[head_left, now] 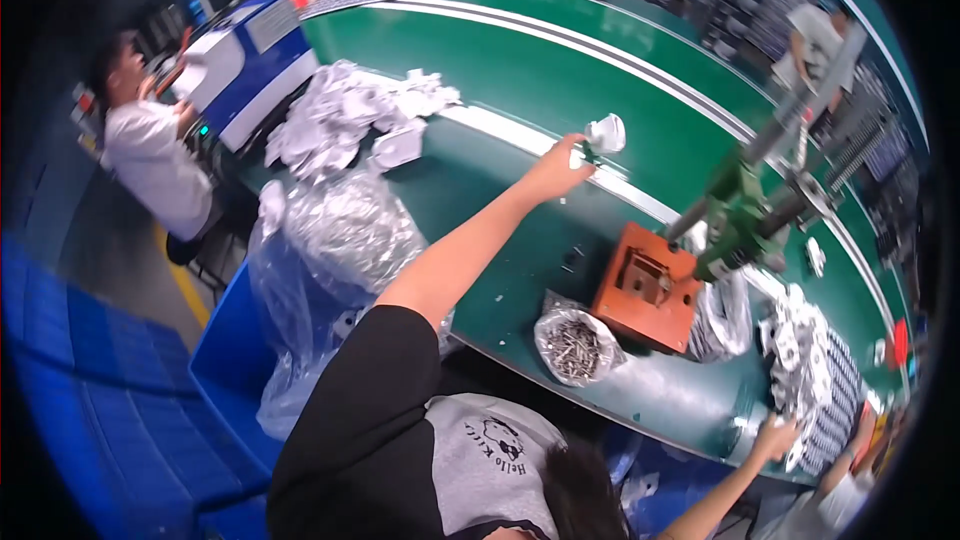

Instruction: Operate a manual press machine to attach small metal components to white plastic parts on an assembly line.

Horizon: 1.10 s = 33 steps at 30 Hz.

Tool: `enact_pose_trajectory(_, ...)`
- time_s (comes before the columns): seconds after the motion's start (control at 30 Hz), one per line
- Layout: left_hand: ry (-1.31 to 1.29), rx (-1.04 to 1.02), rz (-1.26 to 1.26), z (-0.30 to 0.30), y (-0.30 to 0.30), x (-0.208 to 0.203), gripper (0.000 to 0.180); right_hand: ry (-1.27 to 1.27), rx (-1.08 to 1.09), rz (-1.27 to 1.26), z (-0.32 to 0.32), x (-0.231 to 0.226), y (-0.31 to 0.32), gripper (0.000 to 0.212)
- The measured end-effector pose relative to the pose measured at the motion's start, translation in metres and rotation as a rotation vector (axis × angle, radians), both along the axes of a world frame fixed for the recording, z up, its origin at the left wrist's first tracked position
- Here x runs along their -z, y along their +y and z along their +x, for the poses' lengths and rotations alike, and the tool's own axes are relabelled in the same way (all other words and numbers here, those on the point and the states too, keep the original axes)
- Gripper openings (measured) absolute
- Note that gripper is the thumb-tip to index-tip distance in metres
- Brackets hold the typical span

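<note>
Left hand (558, 172) out by the green conveyor (540, 65), fingers at a white part (607, 133) at the belt's near edge — pinching or letting go, I can't tell. Right hand (775, 437) at the white pieces (797, 355); grip unclear too. I'd log it as set-down plus pick-up — next probably calls for a left release and one piece to the orange press base (622, 295).

Conveyor belt (600, 70) at 1 o'clock: green. Plastic part (608, 133) at 2 o'clock: white. Press base (638, 318), between 3 and 4 o'clock: orange.
</note>
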<state>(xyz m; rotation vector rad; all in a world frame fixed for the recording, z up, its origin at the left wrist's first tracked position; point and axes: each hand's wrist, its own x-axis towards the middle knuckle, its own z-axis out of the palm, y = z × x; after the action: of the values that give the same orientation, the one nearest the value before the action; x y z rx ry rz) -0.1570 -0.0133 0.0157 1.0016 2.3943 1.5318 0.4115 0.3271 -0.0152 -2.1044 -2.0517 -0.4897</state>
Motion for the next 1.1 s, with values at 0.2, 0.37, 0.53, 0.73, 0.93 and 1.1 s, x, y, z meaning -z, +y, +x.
enact_pose_trajectory(0.2,0.350,-0.417,-0.143,-0.036,-0.176,-0.002,0.063,-0.164,-0.222,0.152,0.098,0.106,0.100,0.086)
enact_pose_trajectory(0.37,0.613,-0.833,-0.623,-0.078,-0.286,0.021,0.042,0.003,-0.087,-0.083,0.046,0.051,0.056,0.082)
enact_pose_trajectory(0.53,0.467,-0.387,-0.078,-0.086,-0.271,0.022,0.026,0.187,-0.031,0.086,0.056,0.042,0.051,0.085)
enact_pose_trajectory(0.73,-0.786,0.205,0.607,0.041,-0.165,-0.038,0.016,0.736,-1.093,0.061,-0.079,-0.071,-0.135,0.072)
enact_pose_trajectory(0.93,-1.188,0.289,0.493,0.173,-0.080,-0.085,0.032,0.609,-1.692,-0.404,-0.247,-0.124,-0.284,0.082)
enact_pose_trajectory(1.1,-1.121,0.373,0.513,0.171,-0.081,-0.059,0.041,0.621,-1.805,-0.274,-0.254,-0.116,-0.279,0.066)
